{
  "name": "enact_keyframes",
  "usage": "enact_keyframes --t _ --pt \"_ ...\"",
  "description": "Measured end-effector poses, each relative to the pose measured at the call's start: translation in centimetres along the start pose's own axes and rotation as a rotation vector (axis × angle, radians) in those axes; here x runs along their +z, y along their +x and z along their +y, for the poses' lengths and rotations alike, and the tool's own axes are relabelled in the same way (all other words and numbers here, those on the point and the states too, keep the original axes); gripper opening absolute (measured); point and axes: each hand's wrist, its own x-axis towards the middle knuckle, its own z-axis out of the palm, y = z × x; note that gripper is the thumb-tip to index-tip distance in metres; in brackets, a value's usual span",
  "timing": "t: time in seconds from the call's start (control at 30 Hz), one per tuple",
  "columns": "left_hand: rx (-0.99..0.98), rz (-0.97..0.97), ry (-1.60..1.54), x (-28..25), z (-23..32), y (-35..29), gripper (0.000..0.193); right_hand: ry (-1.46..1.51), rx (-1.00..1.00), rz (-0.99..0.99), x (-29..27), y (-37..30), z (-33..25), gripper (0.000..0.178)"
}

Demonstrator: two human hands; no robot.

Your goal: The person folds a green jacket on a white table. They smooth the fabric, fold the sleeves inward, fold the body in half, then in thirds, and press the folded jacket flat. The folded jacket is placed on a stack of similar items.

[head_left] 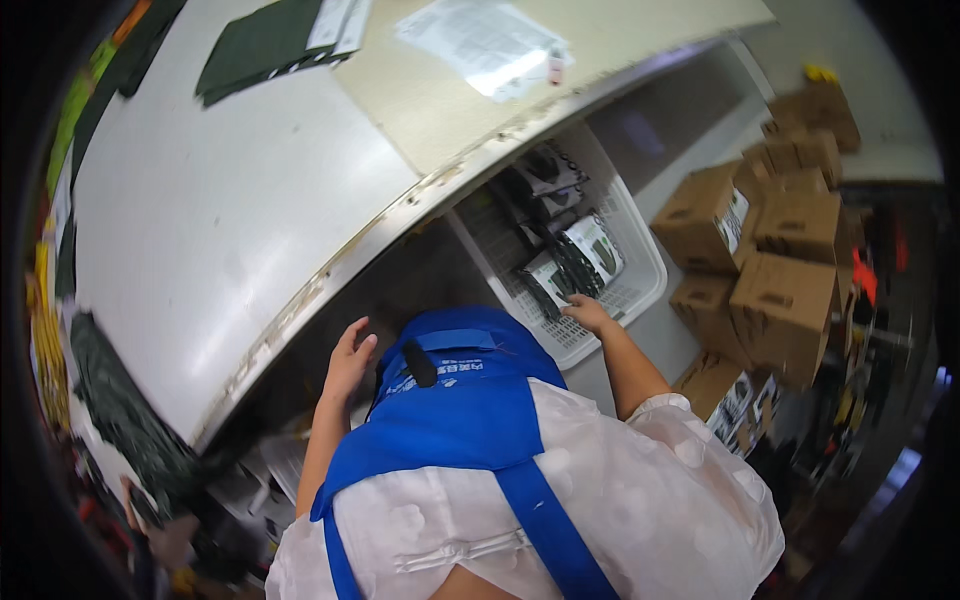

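Under the white worktable (230, 210), below its front edge, a white slotted basket (640, 290) holds dark packaged goods in clear bags. Reaching in, the right hand (588, 312) rests with fingers spread on one packet (560, 280) near the basket's front rim, not closed on it; picking seems under way, and closing a grip looks next. Beneath the table's edge, the left hand (348, 362) hangs open. Brown cartons (780, 260) stack beside.
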Motion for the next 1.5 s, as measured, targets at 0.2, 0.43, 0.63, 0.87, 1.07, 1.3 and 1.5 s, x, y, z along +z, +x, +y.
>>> enact_keyframes --t 0.2,0.43,0.63,0.87,1.07,1.3,1.5 --pt "-0.096 0.347 -0.038 -0.6 -13.5 -6.7 0.049 -0.408 -0.497 -0.382 6.2 0.2 -21.6 0.063" --pt "-0.210 0.531 -0.206 4.0 -27.1 -10.5 0.048 -0.648 -0.826 -0.705 20.0 -10.6 -36.2 0.048" --pt "-0.269 0.868 -0.668 3.9 -38.6 -13.3 0.046 -0.916 -1.128 -0.858 38.0 -20.7 -44.9 0.043" --pt "-0.697 1.034 -0.776 -4.3 -57.4 -17.4 0.050 -1.088 -1.880 -0.370 62.9 -22.1 -51.0 0.058" --pt "-0.474 1.364 -0.715 -20.0 -58.0 -19.2 0.090 -1.518 -1.845 0.106 67.8 -22.9 -49.8 0.098" --pt "0.054 1.868 0.025 -50.0 -36.2 -19.6 0.093 -1.434 -1.802 0.057 68.3 -25.3 -50.3 0.093" --pt "0.255 1.726 0.091 -55.4 -30.3 -19.0 0.002 -0.756 -1.442 -0.459 65.8 -19.6 -55.5 0.057"
